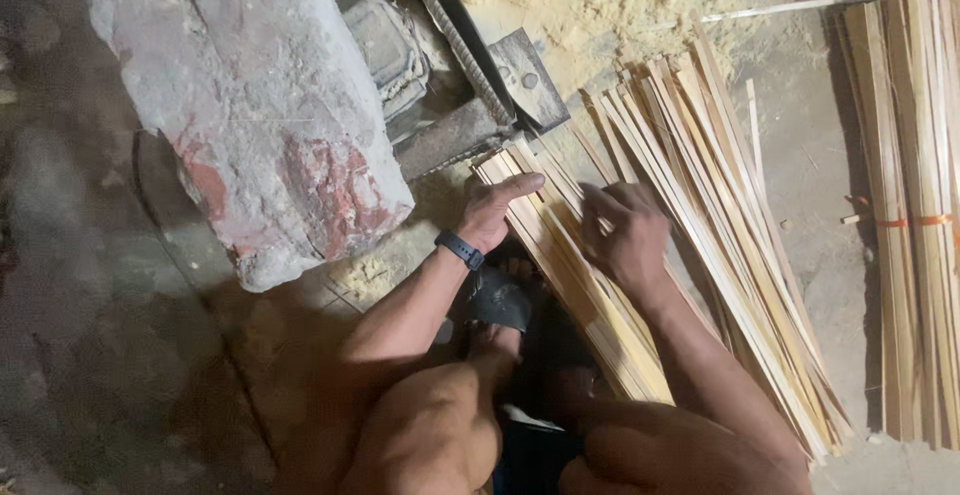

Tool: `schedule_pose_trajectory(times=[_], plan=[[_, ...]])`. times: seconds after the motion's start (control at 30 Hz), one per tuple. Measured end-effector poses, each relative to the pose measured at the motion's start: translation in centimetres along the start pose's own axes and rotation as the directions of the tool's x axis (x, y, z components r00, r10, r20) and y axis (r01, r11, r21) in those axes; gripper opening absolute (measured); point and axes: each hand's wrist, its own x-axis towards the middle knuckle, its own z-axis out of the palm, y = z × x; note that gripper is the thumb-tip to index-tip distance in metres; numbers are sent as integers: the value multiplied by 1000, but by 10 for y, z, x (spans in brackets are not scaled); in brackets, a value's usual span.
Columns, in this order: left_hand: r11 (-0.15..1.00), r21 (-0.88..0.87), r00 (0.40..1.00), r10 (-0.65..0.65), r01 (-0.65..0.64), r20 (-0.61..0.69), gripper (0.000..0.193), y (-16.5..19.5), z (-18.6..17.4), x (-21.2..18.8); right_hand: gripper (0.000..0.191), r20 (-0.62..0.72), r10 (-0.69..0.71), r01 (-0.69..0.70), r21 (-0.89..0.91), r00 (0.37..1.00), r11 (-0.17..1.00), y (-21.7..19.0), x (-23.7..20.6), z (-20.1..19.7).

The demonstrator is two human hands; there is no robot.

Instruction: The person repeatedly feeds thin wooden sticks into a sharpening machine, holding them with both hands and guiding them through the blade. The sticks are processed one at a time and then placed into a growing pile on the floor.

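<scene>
Resting flat and unclenched, the left hand [497,207] presses the stack of thin bamboo strips [580,285] at centre; the right hand [625,235], fingers curled, grips strips at three o'clock of it. A tied bundle [915,220] lies far at three o'clock, a worn concrete block [260,105] at ten.

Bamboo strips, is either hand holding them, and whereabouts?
Both hands rest on the bamboo strips near their upper ends: left hand at the edge, right hand on top. A closed grasp cannot be told.

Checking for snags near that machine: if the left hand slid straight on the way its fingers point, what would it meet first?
The left hand points up-right along the strips; probably the metal plate first, though depth is unclear.
</scene>
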Motion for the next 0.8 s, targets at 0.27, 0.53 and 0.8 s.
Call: schedule_pose_trajectory(times=[0.27,0.53,0.8], plan=[[994,-87,997,74,-72,29,48,13,17,-10,25,-36,-27,34,211,999,977,9,-30,14],[967,-248,995,-28,52,99,22,-54,-28,40,12,-59,-23,34,180,998,983,-6,24,32],[972,-224,993,-51,74,106,31,-45,-24,34,10,-9,-34,34,144,999,989,3,23,30]])
